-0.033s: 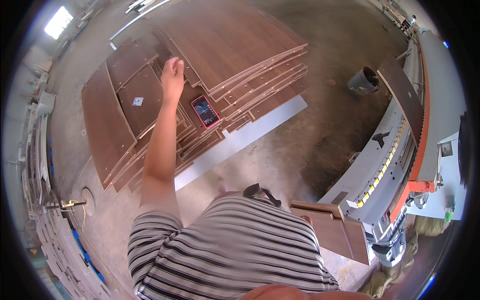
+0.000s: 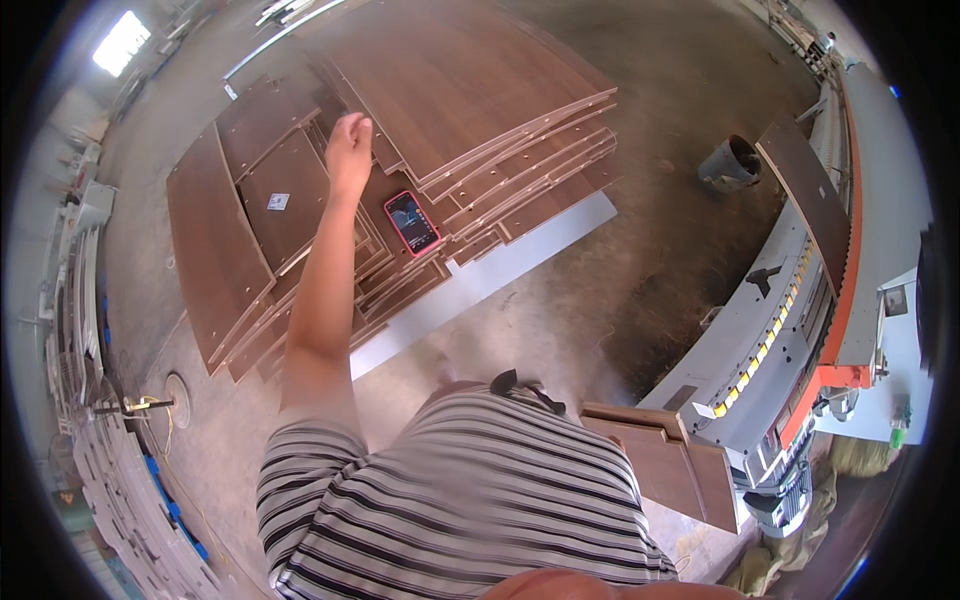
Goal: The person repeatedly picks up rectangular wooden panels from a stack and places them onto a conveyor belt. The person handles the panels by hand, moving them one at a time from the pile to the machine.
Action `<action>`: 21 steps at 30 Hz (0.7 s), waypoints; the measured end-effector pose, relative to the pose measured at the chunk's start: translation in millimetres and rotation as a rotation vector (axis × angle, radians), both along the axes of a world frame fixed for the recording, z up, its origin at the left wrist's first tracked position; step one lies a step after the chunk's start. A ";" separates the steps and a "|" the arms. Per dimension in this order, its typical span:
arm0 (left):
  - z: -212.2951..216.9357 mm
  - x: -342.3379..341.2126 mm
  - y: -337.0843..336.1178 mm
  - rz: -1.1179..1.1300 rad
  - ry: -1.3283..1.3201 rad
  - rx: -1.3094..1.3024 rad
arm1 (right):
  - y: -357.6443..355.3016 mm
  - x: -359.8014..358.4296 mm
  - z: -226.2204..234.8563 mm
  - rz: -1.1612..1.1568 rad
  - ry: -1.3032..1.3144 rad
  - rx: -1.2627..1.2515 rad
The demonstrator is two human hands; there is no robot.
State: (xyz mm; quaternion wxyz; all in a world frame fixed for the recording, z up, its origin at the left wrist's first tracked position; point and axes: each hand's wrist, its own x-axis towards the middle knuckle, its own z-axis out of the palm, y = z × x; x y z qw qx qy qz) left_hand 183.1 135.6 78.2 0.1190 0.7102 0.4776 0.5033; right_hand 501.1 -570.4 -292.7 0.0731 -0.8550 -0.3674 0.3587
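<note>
My left hand reaches forward over a stack of brown wood panels, near the inner edges of its upper boards. Its fingers are curled together; whatever they may hold is hidden from view. To the right of my forearm, a phone in a pink-red case lies face up on the stack, its screen lit. A small white label sits on a board left of my wrist. At my right hip, only a sliver of skin, perhaps my right hand, shows beside some brown panels; its fingers are hidden.
A long white board runs along the near side of the stack. On the right stands a long grey machine with an orange rail, a brown panel leaning on it. A bucket stands on the floor. Stacked strips line the left.
</note>
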 end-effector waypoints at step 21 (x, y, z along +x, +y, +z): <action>-104.1 235.0 32.2 -0.177 0.841 -0.134 | 56.3 42.5 71.2 -0.633 0.336 0.070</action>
